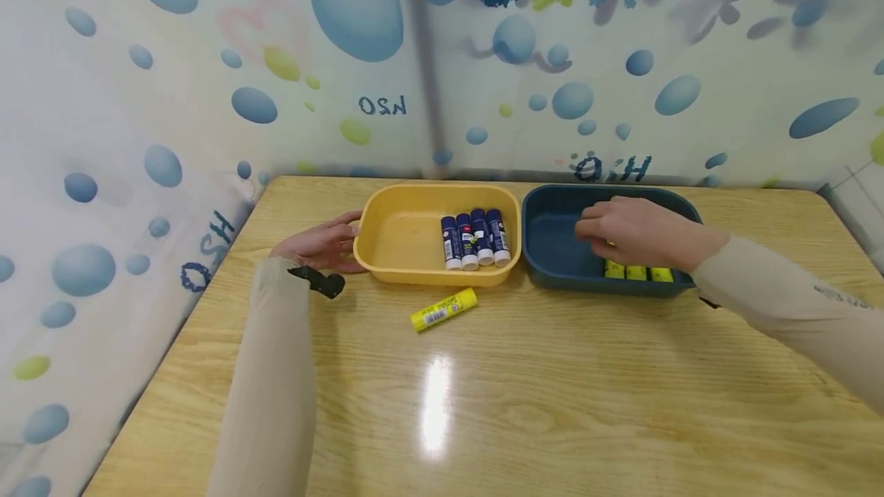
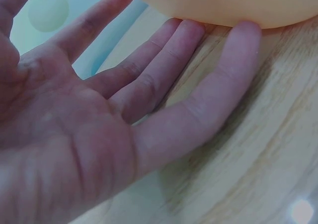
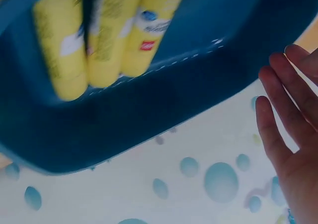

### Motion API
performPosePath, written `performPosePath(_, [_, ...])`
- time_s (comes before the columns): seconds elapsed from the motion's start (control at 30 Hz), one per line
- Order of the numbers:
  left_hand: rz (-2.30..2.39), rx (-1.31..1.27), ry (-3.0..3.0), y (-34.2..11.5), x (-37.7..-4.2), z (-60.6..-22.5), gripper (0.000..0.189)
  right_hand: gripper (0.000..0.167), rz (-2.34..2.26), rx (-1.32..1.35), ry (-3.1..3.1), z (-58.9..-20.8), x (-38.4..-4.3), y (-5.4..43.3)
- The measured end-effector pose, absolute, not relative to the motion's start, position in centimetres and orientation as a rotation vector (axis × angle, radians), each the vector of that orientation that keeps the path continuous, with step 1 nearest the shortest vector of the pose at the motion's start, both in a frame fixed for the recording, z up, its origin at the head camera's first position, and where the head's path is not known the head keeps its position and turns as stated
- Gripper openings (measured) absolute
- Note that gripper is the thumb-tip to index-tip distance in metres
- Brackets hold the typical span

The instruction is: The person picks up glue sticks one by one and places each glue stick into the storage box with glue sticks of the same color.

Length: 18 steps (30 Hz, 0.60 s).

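Observation:
My left hand (image 1: pixel 323 245) touches the left side of a yellow-orange plastic tray (image 1: pixel 400 240), its fingers spread and fingertips against the wall. Several glue sticks (image 1: pixel 470 242) with dark blue labels and white ends lie side by side in the right part of that tray. Over the dark blue tray (image 1: pixel 555 240) hovers my right hand (image 1: pixel 631 230), fingers loosely bent and nothing between them. Below it, 3 yellow glue sticks (image 3: pixel 107 40) lie in a row inside the blue tray; the hand partly hides them in the head view.
One more yellow glue stick (image 1: pixel 444 310) lies on the wooden table (image 1: pixel 552 397) in front of the yellow-orange tray. The two trays stand side by side near the back edge. Behind and to the left is a wall covering (image 1: pixel 456 83) printed with blue bubbles.

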<state>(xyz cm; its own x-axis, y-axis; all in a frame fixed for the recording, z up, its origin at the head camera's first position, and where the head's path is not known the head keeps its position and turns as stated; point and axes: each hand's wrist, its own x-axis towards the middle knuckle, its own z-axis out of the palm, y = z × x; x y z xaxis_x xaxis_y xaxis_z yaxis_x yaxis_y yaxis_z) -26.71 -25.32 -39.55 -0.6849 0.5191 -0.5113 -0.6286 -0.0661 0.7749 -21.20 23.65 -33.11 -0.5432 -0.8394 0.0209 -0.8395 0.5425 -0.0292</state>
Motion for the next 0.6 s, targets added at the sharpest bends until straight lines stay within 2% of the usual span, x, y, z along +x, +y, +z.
performPosePath(0.6, [1.856,-0.09,1.399,-25.6,-27.0,-39.8,0.046,0.011,0.192,1.622,-2.657,-33.0,-17.7,20.8])
